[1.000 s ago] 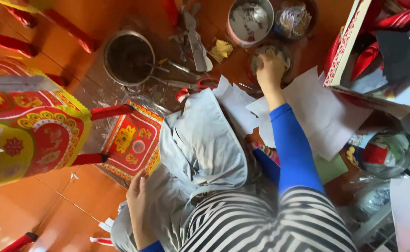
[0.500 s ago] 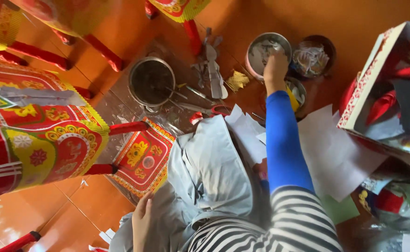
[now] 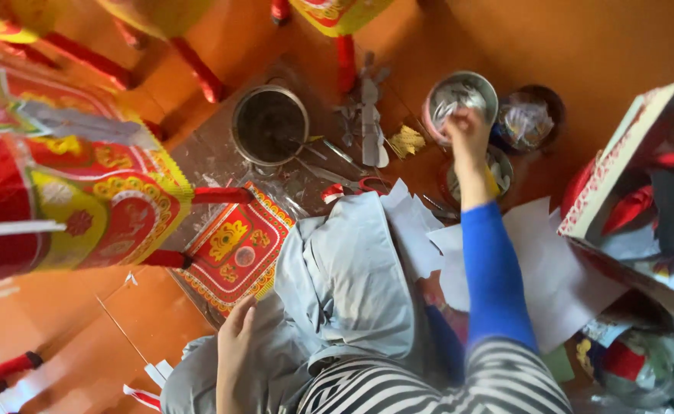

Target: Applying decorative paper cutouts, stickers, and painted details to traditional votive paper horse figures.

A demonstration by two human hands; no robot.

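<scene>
Floor (image 3: 582, 46): glossy orange-brown tile, seams visible at lower left. Lying directly on it:
- 1 dark metal pot (image 3: 269, 125), round, open.
- 1 metal bowl (image 3: 460, 98) holding silvery scraps; 1 dark bowl (image 3: 531, 119) just beside it, holding crinkled wrappers.
- 1 red-handled scissors (image 3: 346, 188), near the pot.
- 1 red-and-yellow ornate paper panel (image 3: 237, 249), flat.
- White paper sheets (image 3: 552, 268), overlapping.
- 1 open cardboard box (image 3: 644, 192), red pieces inside.

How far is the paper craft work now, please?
Looks done: decorated red-and-yellow paper pieces stand assembled. In hand: right hand reaches into the metal bowl of small bits; left hand rests on the knee. Left: white paper sheets lie plain.
</scene>
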